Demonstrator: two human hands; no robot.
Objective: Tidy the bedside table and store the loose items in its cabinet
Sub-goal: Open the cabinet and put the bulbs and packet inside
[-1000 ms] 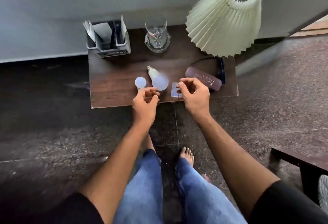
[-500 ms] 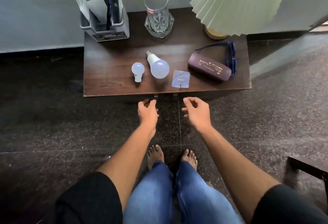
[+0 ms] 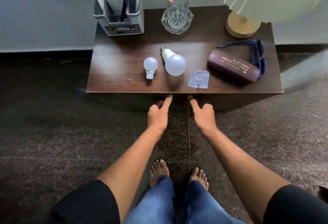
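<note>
Both hands are off the bedside table [image 3: 124, 74] top now, down at its front: the left hand [image 3: 158, 115] and right hand [image 3: 202, 113] each stretch a forefinger up under the front edge, either side of the cabinet's centre seam, holding nothing

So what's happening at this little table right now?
A person stands facing a dark wooden bedside table. Both hands are empty: the left hand and the right hand reach to the cabinet front just under the top's front edge, either side of the seam, seemingly about to open the doors. Nothing is stored yet. A small bulb, a large bulb, a clear adhesive hook, a glasses case and blue glasses lie on top.
</note>
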